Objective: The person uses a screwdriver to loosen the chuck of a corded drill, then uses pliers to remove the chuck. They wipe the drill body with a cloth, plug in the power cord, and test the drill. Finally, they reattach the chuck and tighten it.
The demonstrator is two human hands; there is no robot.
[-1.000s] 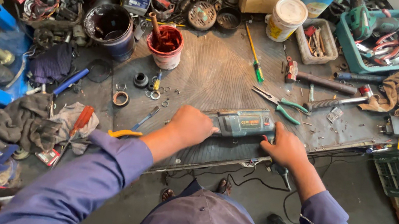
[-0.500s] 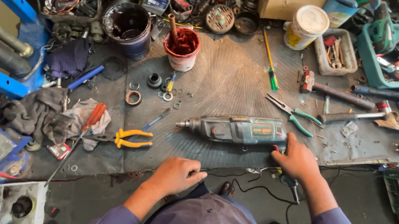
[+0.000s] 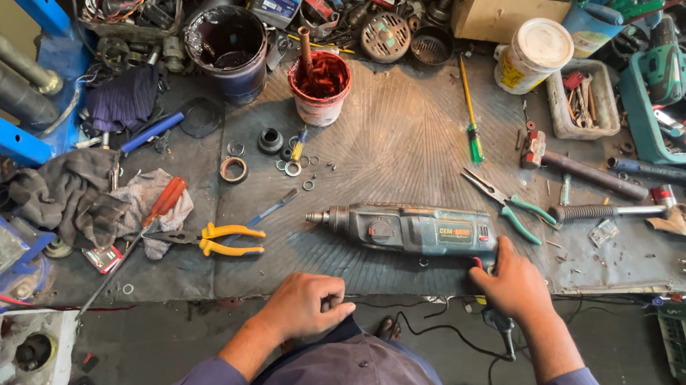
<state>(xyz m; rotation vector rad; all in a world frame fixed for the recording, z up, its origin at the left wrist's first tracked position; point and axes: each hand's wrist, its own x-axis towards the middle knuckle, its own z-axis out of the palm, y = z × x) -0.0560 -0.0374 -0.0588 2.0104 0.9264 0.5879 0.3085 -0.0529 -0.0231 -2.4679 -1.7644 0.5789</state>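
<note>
Teal-grey power drill lies mid-bench on the rubber mat, its rear handle clasped by the right hand, while the left hand has let go and curls empty at the near edge.

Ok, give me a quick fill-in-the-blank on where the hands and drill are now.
1. The right hand grips the drill at its ____ end.
2. The left hand rests at the bench edge, holding ____.
3. The pliers left of the drill have ____ handles.
4. The red tub holds a ____ paste.

Missing words: handle; nothing; yellow; red
</note>
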